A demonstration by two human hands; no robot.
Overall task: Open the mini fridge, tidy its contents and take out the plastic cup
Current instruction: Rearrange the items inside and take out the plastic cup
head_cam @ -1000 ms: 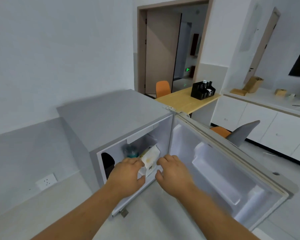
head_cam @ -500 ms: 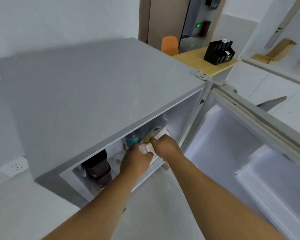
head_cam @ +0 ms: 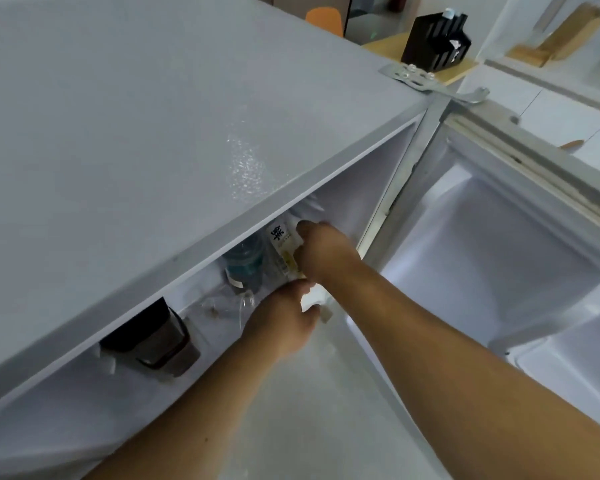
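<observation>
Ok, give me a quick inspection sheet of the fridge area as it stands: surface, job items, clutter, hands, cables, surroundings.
Surface: grey mini fridge top bare; door swung open to the right.
Job's things: white carton with dark print near the compartment's right side; clear plastic cup lying left of the hands; teal bottle behind it.
Clutter: dark container at the left of the compartment.
Hands: left hand and right hand both on the carton; exact grip hidden.
Cables: nothing seen.
Surroundings: black organiser on a wooden desk, orange chair, white cabinets.
</observation>
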